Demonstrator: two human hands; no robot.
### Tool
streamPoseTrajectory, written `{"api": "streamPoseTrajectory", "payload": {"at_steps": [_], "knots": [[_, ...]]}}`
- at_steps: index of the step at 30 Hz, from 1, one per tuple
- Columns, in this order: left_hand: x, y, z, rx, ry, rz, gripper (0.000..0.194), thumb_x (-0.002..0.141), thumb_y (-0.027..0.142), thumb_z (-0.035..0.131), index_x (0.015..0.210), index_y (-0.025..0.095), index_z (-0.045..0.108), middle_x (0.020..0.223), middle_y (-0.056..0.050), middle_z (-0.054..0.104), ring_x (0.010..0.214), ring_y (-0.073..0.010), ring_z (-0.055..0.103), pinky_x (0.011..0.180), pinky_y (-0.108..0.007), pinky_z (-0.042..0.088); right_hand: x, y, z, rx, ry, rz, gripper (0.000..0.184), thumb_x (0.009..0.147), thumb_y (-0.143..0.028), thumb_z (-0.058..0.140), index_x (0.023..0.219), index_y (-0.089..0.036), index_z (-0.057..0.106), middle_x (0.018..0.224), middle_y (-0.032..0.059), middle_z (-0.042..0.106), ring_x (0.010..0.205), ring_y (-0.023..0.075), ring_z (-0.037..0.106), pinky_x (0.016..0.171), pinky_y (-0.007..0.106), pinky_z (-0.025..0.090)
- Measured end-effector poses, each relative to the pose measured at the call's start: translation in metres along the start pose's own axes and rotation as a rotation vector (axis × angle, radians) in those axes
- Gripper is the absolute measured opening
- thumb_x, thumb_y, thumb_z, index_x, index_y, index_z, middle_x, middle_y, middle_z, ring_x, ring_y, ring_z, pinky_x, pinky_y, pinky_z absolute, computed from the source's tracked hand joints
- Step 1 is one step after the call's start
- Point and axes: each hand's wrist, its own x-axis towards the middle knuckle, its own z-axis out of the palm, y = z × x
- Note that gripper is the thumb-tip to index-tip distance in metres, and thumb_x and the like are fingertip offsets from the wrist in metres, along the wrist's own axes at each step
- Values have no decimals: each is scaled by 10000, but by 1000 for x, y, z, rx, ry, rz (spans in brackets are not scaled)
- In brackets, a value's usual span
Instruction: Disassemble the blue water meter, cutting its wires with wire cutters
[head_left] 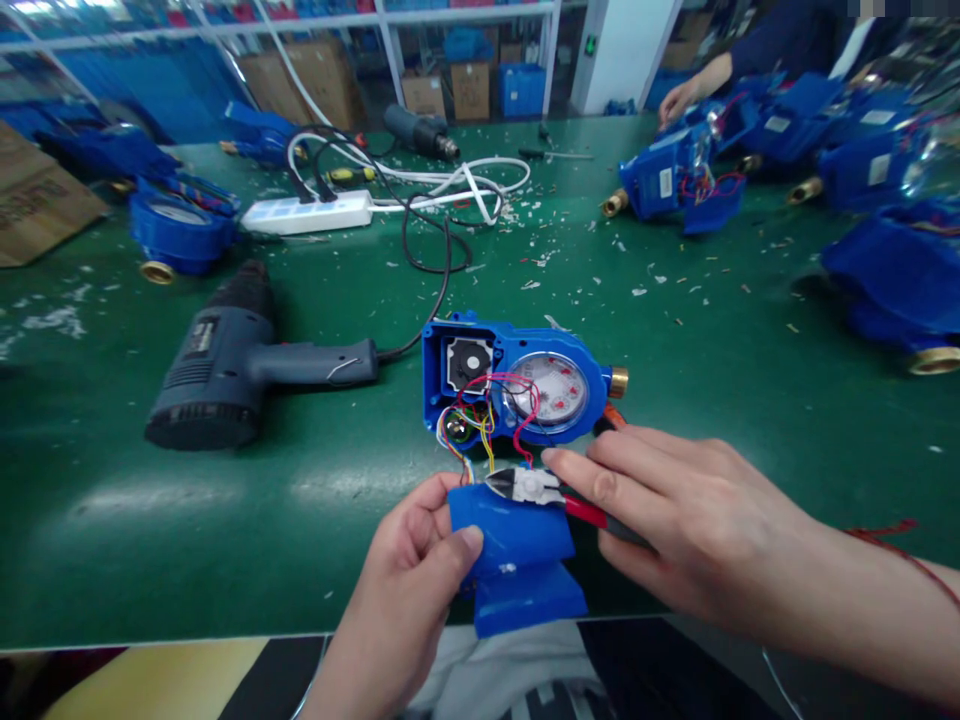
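Observation:
A blue water meter (517,385) lies face up on the green bench, its round dial showing and its square compartment uncovered. Red, yellow and white wires run from it to a blue plastic cover (517,525) at the bench's front edge. My left hand (424,560) pinches the left side of this cover between thumb and fingers. In my right hand (675,510) are diagonal cutters (532,487) with red and black handles. Their jaws point left, over the cover's upper edge by the wires. Whether the jaws touch a wire I cannot tell.
A grey heat gun (225,370) lies left of the meter, with its black cord trailing back. Behind it sit a white power strip (307,212) and another heat gun (420,132). More blue meters (667,180) stand at right, near another person's hand (694,92). Scraps litter the bench.

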Motion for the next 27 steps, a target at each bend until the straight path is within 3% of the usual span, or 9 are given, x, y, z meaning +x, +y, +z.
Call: {"api": "streamPoseTrajectory", "payload": {"at_steps": [3, 10, 16, 19, 23, 27], "knots": [[2, 2, 0, -2, 2, -16, 322, 636, 289, 865, 857, 171, 663, 592, 38, 652, 479, -76, 566, 473, -160, 499, -4, 1, -2, 81, 12, 44, 370, 876, -129, 486, 1238, -135, 560, 959, 62, 646, 781, 202, 602, 611, 314, 482], [11, 1, 3, 146, 162, 13, 396, 618, 303, 865, 832, 182, 555, 641, 26, 688, 491, -76, 572, 495, -171, 500, -16, -3, -4, 195, -26, 130, 424, 878, -161, 524, 1303, -164, 531, 1104, 87, 604, 920, 208, 554, 756, 335, 476], [10, 0, 0, 163, 116, 18, 278, 609, 196, 709, 854, 175, 579, 632, 29, 634, 520, -95, 556, 520, -202, 493, -30, 0, 4, 196, -75, 104, 473, 924, -154, 505, 1392, -142, 435, 1216, 118, 545, 1102, 251, 475, 931, 422, 420], [6, -1, -4, 106, 59, 28, 374, 584, 144, 636, 953, 182, 589, 688, 24, 638, 556, -99, 561, 552, -208, 485, -30, 3, 6, 181, -75, 66, 466, 933, -138, 500, 1393, -120, 428, 1221, 124, 546, 1109, 260, 459, 946, 436, 409], [4, 0, -3, 77, 37, 24, 445, 694, 177, 698, 1090, 235, 505, 734, 30, 654, 579, -107, 575, 578, -225, 494, -27, 2, 7, 150, -76, 60, 444, 925, -131, 492, 1367, -100, 455, 1201, 132, 554, 1093, 268, 457, 924, 442, 419], [6, 0, 0, 168, 91, 25, 362, 754, 289, 745, 1023, 220, 513, 791, 8, 667, 643, -126, 615, 604, -236, 522, -27, 0, 8, 159, -73, 72, 432, 919, -132, 488, 1350, -94, 471, 1180, 133, 564, 1084, 267, 466, 922, 450, 425]]}}
